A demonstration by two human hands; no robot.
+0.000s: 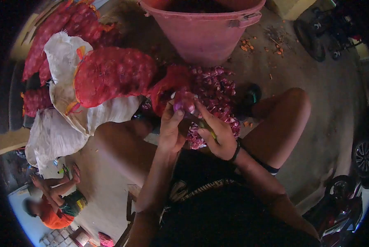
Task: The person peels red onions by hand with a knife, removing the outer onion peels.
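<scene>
My left hand [171, 126] is closed around a purple-red onion [183, 103], held up between my knees. My right hand [220, 138] is closed on a small knife [212, 132] with a yellowish handle, its fingertips reaching to the onion's side. Most of the blade is hidden between the hands. Beneath both hands lies a heap of onion skins [215, 88] in purple and pink. A loose red net [168, 88] is bunched just beyond the left hand.
A large pink tub [205, 37] stands beyond the skins. At the left, a full red net sack of onions [114, 76] rests on white sacks [65, 131]. A person in orange [57, 216] sits at lower left. Motorbike wheels [365, 156] line the right side.
</scene>
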